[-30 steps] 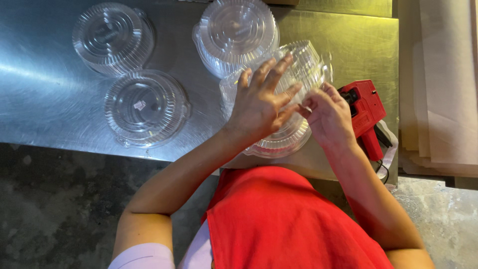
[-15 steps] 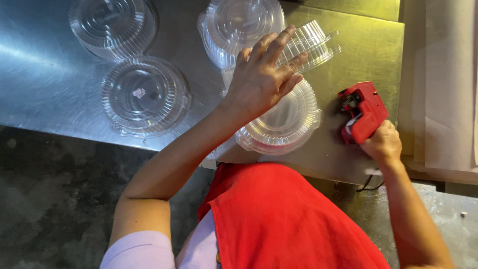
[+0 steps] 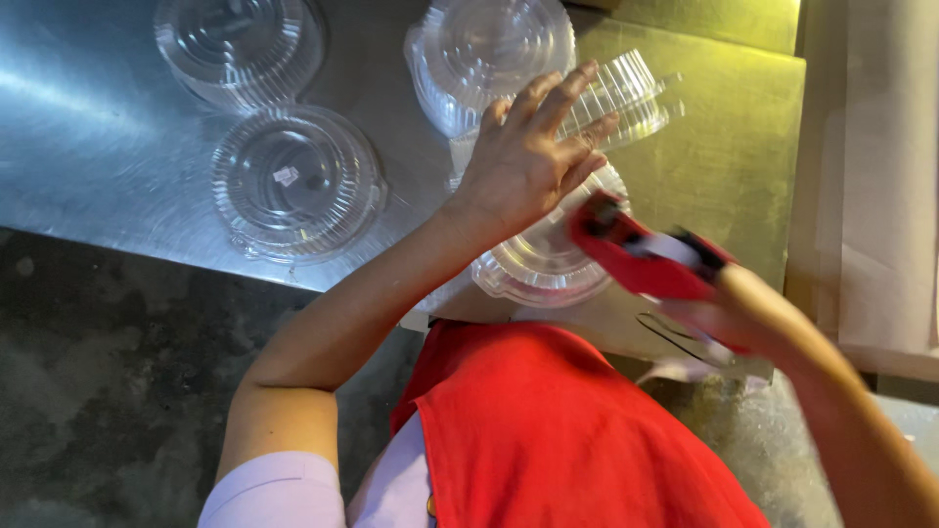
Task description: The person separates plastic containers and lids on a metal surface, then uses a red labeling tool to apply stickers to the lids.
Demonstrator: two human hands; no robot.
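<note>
Two hands, one clear hinged plastic container [image 3: 577, 147] on the steel worktop [image 3: 117, 127].
We keep left hand [image 3: 523, 161] fingers spread flat on its lid; right hand [image 3: 729, 313] fingers grip the red label gun [image 3: 641, 259] squarely.

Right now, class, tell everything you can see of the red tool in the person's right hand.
The red label gun looks like plastic, with black parts at nose and rear. It is blurred. The right hand holds it above the metal table, nose pointing at the clear open container under the left hand.
</note>
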